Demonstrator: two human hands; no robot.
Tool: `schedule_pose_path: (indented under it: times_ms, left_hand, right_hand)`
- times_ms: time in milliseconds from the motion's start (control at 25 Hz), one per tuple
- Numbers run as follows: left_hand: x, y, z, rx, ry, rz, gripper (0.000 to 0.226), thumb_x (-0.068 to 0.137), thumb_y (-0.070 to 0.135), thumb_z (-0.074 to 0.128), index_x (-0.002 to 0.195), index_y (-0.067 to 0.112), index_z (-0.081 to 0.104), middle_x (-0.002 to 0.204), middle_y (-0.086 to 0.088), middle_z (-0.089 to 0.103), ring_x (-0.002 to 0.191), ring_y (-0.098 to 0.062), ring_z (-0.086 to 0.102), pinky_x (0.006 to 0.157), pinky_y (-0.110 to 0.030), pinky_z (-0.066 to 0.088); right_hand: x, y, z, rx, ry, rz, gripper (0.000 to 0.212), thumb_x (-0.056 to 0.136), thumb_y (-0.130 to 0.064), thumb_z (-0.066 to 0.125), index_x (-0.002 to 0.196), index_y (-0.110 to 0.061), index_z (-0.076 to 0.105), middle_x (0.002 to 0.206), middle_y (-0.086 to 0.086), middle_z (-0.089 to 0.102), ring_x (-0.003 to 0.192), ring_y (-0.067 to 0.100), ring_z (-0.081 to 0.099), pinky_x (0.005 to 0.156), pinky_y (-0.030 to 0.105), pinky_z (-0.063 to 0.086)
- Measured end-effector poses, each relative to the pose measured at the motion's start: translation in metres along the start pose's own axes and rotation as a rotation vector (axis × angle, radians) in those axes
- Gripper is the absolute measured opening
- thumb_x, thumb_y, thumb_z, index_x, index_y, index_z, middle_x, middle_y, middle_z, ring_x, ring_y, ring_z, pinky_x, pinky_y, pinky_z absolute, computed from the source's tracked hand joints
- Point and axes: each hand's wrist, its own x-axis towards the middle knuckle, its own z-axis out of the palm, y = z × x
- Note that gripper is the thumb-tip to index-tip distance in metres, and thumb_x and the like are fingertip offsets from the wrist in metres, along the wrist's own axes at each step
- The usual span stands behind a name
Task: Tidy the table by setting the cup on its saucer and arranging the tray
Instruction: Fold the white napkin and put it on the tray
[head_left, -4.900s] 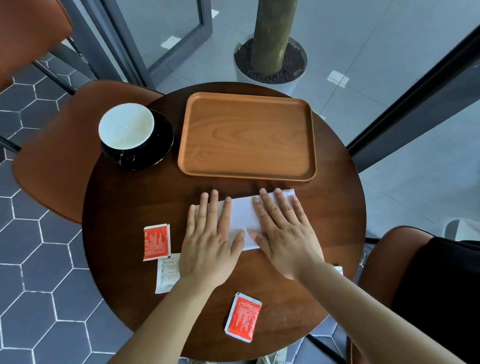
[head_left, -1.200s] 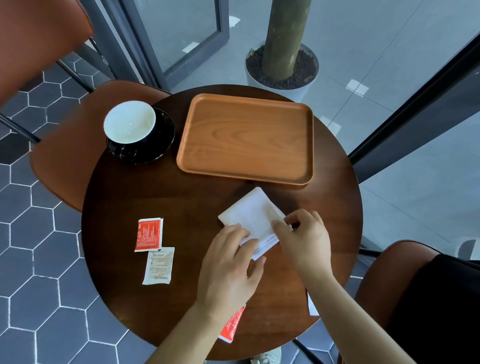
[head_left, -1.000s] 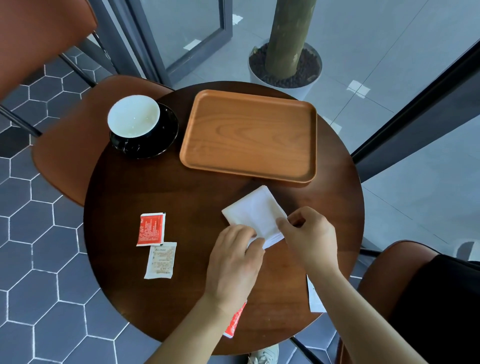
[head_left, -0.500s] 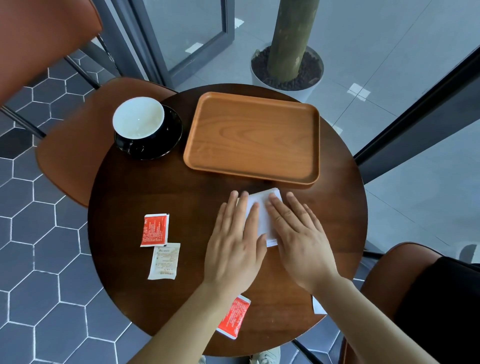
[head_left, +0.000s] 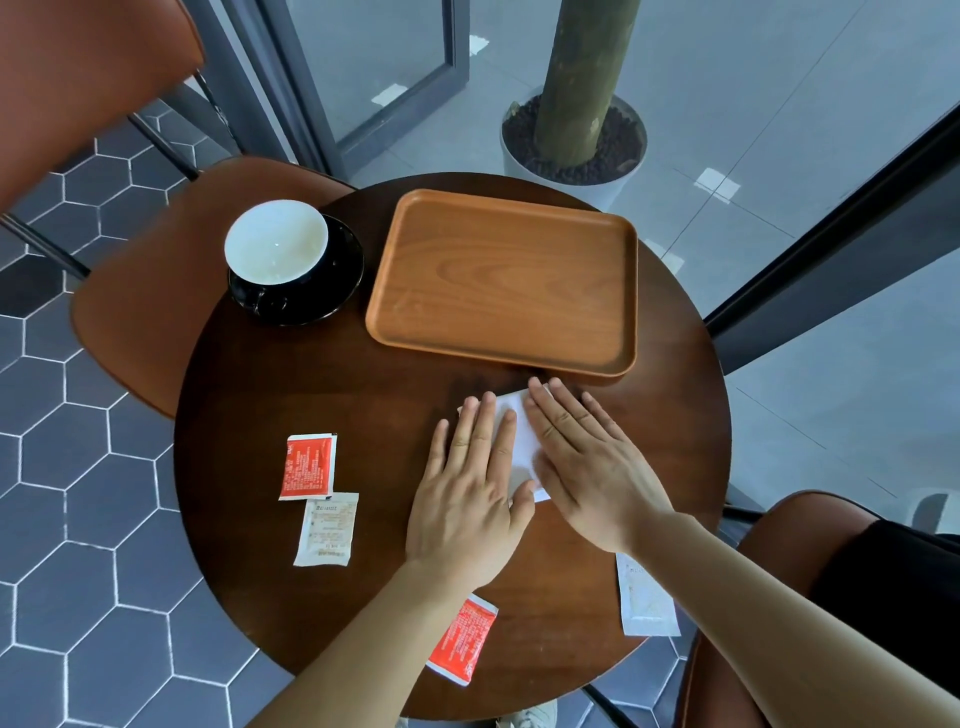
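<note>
A white-lined cup (head_left: 275, 244) stands on its black saucer (head_left: 340, 280) at the table's far left. To its right lies an empty wooden tray (head_left: 506, 280). Just in front of the tray a folded white napkin (head_left: 521, 439) lies flat on the table. My left hand (head_left: 470, 493) and my right hand (head_left: 587, 462) press on it side by side, palms down and fingers spread, covering most of it. Neither hand grips anything.
On the round dark table (head_left: 374, 395) lie a red sachet (head_left: 306, 466) and a white sachet (head_left: 326, 529) at the left, another red sachet (head_left: 465, 639) near the front edge and a white one (head_left: 647, 597) at the right. Brown chairs (head_left: 135, 291) stand close; a potted trunk (head_left: 574, 135) behind.
The napkin was wider and flat, then my hands lifted and folded it smaller. Now both palms lie flat on it again, pressing it down just below the tray.
</note>
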Motion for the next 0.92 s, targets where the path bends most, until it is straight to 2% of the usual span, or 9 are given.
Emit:
schedule_pose_path:
  times_ms: [200, 280, 400, 480, 520, 600, 640, 760, 920]
  left_hand:
    - [0.002, 0.001, -0.008, -0.008, -0.061, -0.005, 0.071, 0.103, 0.057, 0.011, 0.159, 0.015, 0.001, 0.167, -0.010, -0.008, 0.154, -0.024, -0.010, 0.124, -0.049, 0.011]
    - [0.001, 0.004, -0.016, -0.053, -0.040, -0.010, 0.070, 0.104, 0.056, 0.018, 0.159, 0.015, 0.006, 0.167, -0.009, -0.005, 0.154, -0.025, -0.008, 0.124, -0.049, 0.012]
    - [-0.011, 0.010, -0.027, -0.256, 0.104, -0.131, 0.063, 0.100, 0.043, 0.049, 0.153, 0.011, 0.035, 0.162, -0.014, 0.028, 0.151, -0.033, 0.023, 0.119, -0.046, 0.032]
    - [-0.021, 0.016, -0.033, -0.420, 0.220, -0.331, 0.054, 0.095, 0.038, 0.060, 0.140, 0.011, 0.051, 0.139, -0.012, 0.053, 0.128, -0.027, 0.052, 0.096, -0.034, 0.053]
    - [-0.024, 0.019, -0.036, -0.523, 0.197, -0.458, 0.051, 0.095, 0.039, 0.061, 0.138, 0.013, 0.053, 0.131, -0.008, 0.057, 0.117, -0.021, 0.058, 0.085, -0.024, 0.054]
    - [-0.022, 0.023, -0.041, -0.668, 0.086, -0.660, 0.051, 0.096, 0.043, 0.058, 0.139, 0.017, 0.053, 0.126, -0.003, 0.063, 0.108, -0.016, 0.062, 0.074, -0.009, 0.043]
    - [-0.020, 0.024, -0.042, -0.695, 0.055, -0.709, 0.050, 0.096, 0.043, 0.058, 0.138, 0.017, 0.054, 0.124, -0.001, 0.066, 0.108, -0.015, 0.063, 0.074, -0.009, 0.042]
    - [-0.011, 0.024, -0.044, -0.718, 0.062, -0.763, 0.038, 0.096, 0.035, 0.061, 0.126, 0.012, 0.065, 0.111, -0.002, 0.073, 0.105, -0.021, 0.068, 0.086, -0.030, 0.053]
    - [-0.001, 0.022, -0.044, -0.737, 0.044, -0.780, 0.020, 0.093, 0.027, 0.065, 0.089, 0.010, 0.075, 0.089, -0.005, 0.074, 0.079, -0.019, 0.067, 0.066, -0.028, 0.054]
  right_hand:
    - [-0.001, 0.001, -0.002, -0.029, -0.062, -0.018, 0.060, 0.107, -0.041, 0.023, 0.159, -0.015, 0.007, 0.168, -0.001, -0.001, 0.154, 0.014, -0.006, 0.125, 0.041, 0.014]
    - [-0.002, 0.000, -0.007, 0.041, -0.030, -0.015, 0.061, 0.106, -0.042, 0.027, 0.159, -0.016, 0.011, 0.168, -0.003, 0.002, 0.154, 0.015, -0.005, 0.125, 0.041, 0.013]
    - [-0.017, -0.009, -0.011, 0.225, 0.166, 0.169, 0.053, 0.104, -0.037, 0.039, 0.151, -0.013, 0.038, 0.161, 0.001, 0.032, 0.149, 0.021, 0.023, 0.120, 0.037, 0.026]
    - [-0.027, -0.017, -0.014, 0.279, 0.304, 0.340, 0.042, 0.103, -0.035, 0.044, 0.136, -0.012, 0.055, 0.135, 0.004, 0.057, 0.122, 0.025, 0.050, 0.102, 0.038, 0.047]
    - [-0.029, -0.019, -0.016, 0.301, 0.327, 0.421, 0.038, 0.102, -0.035, 0.046, 0.128, -0.012, 0.062, 0.121, 0.003, 0.063, 0.109, 0.024, 0.055, 0.091, 0.039, 0.052]
    - [-0.028, -0.020, -0.021, 0.367, 0.266, 0.555, 0.034, 0.100, -0.038, 0.051, 0.113, -0.014, 0.070, 0.103, 0.001, 0.067, 0.093, 0.022, 0.061, 0.076, 0.036, 0.055]
    - [-0.026, -0.019, -0.023, 0.398, 0.201, 0.608, 0.032, 0.097, -0.040, 0.055, 0.107, -0.015, 0.073, 0.098, 0.000, 0.069, 0.087, 0.020, 0.063, 0.073, 0.034, 0.056]
    - [-0.022, -0.016, -0.026, 0.435, 0.032, 0.699, 0.026, 0.092, -0.041, 0.063, 0.096, -0.018, 0.075, 0.088, -0.003, 0.072, 0.076, 0.015, 0.065, 0.072, 0.034, 0.058]
    - [-0.018, -0.021, -0.026, 0.445, 0.001, 0.741, 0.021, 0.091, -0.037, 0.063, 0.091, -0.019, 0.073, 0.082, -0.004, 0.071, 0.072, 0.017, 0.065, 0.068, 0.033, 0.059]
